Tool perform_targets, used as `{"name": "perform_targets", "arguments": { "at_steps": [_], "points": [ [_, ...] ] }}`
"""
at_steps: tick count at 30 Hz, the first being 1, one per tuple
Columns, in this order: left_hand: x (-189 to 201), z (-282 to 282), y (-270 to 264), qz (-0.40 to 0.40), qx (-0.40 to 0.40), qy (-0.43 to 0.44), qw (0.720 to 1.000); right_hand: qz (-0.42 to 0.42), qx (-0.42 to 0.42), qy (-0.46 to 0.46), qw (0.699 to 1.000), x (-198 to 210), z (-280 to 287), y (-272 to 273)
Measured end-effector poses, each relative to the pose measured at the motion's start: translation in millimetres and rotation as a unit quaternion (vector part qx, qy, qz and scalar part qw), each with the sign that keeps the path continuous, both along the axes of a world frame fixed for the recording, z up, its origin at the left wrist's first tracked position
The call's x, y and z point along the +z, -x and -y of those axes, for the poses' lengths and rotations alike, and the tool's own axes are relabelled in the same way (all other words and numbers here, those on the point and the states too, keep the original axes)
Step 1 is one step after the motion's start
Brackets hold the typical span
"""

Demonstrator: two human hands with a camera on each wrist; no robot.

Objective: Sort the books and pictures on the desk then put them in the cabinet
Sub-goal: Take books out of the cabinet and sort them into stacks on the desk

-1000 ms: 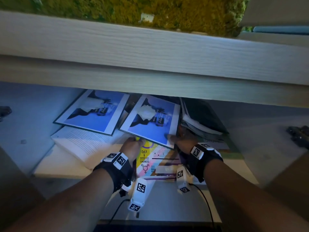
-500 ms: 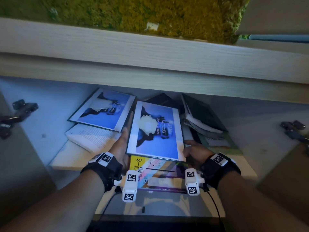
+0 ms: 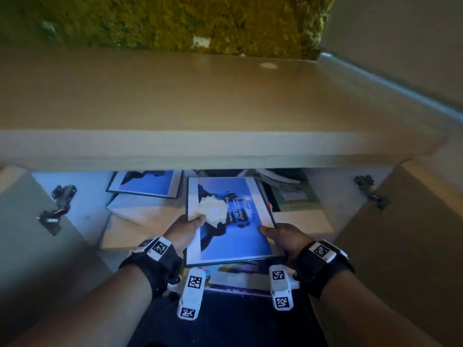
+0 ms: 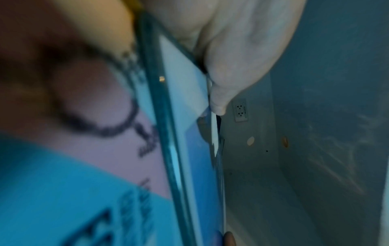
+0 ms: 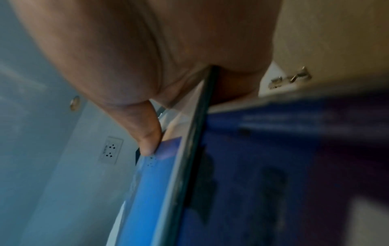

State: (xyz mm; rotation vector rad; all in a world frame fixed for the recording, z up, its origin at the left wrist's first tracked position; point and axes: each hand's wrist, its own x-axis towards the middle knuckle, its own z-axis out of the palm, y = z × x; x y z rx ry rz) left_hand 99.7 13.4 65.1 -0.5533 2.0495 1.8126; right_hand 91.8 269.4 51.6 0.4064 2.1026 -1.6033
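The thin dark-framed picture with the blue print and white border [image 3: 229, 219] is held at the mouth of the open pale-wood cabinet [image 3: 218, 146], tilted, its near edge over a colourful glossy booklet [image 3: 235, 274]; the left hand [image 3: 186, 230] pinches its left edge with the thumb on the glass, and the right hand [image 3: 283, 237] pinches the right edge the same way, thumb on top and fingers curled beneath, as both wrist views confirm; the likeliest trouble, I judge, is the far corner of the frame catching the books at the back, or the smooth glass slipping through a thumb-only pinch if either hand loosens; a careless lowering could also scuff the print beneath. Inside the cabinet lie a second blue framed picture [image 3: 146, 182] at the back left, resting on an open white-paged book [image 3: 140, 210]; at the back right sits a leaning pile of dark books and papers [image 3: 285, 189]; metal door hinges [image 3: 56, 209] show at both sides.
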Motion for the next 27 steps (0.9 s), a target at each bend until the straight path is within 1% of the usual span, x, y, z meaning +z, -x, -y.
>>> {"name": "perform_targets", "arguments": {
  "at_steps": [2,5,8,12,14,17,19,21,24,26,27],
  "points": [
    [44.2,-2.5,-26.2,0.016,-0.012,0.003,1.000,0.024,0.001,0.014,1.000,44.1,-4.6,-23.9],
    [116.6,4.3,-67.3,0.026,-0.035,0.007,0.999,0.044,0.022,-0.012,0.999,117.1,-7.5,-65.8],
    [165.2,20.2,-99.8,0.067,-0.050,0.007,0.996,0.049,0.038,-0.029,0.998,180.9,-13.6,-101.6],
    [251.2,15.7,-154.0,0.076,-0.095,-0.023,0.992,0.058,0.080,-0.014,0.995,246.9,-19.6,-140.6],
    [275.9,16.5,-169.7,0.082,-0.068,-0.028,0.994,0.052,0.071,0.017,0.996,275.7,-21.1,-155.1],
    [302.5,20.1,-169.5,0.054,-0.030,-0.008,0.998,0.022,0.075,0.042,0.996,313.0,-16.9,-157.2],
    [323.3,26.2,-158.2,0.022,0.006,-0.024,0.999,-0.018,0.075,0.045,0.996,334.0,-7.7,-145.2],
    [342.1,36.4,-140.4,-0.021,0.026,-0.033,0.999,-0.044,0.075,0.068,0.994,352.7,7.4,-127.5],
    [367.9,57.0,-114.5,-0.095,0.044,-0.020,0.994,-0.077,0.069,0.093,0.990,370.7,35.1,-94.7],
    [372.8,77.9,-89.9,-0.137,0.057,-0.013,0.989,-0.082,0.058,0.116,0.988,373.4,58.0,-68.6],
    [374.1,88.4,-78.5,-0.151,0.056,-0.024,0.987,-0.085,0.058,0.125,0.987,371.4,68.9,-55.2]
  ]
}}
